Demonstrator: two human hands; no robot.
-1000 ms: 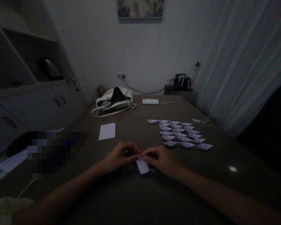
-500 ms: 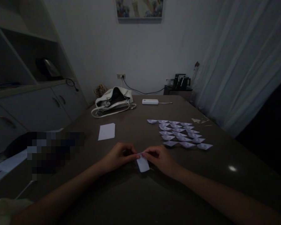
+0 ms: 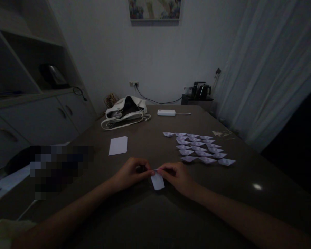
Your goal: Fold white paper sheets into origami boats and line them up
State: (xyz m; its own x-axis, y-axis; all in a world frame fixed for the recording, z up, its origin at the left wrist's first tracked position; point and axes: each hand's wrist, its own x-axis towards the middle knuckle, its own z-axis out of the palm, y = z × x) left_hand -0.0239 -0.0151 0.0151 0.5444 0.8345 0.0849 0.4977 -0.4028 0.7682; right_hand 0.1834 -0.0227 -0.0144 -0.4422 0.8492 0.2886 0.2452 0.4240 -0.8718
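Lower centre of the frame: we see a small folded white paper (image 3: 158, 183) just above the brown table (image 3: 140, 218), its upper edge pinched between thumb and fingers of both the left hand (image 3: 131, 172) and the right hand (image 3: 178, 177), fingertips close together. Right of centre we note rows of white paper boats (image 3: 197, 144); left of centre, a stack of white paper sheets (image 3: 118, 145). Farther up we record an open white handbag (image 3: 128, 110) and, upper centre-right, a white power bank (image 3: 166, 112) with a short cable.
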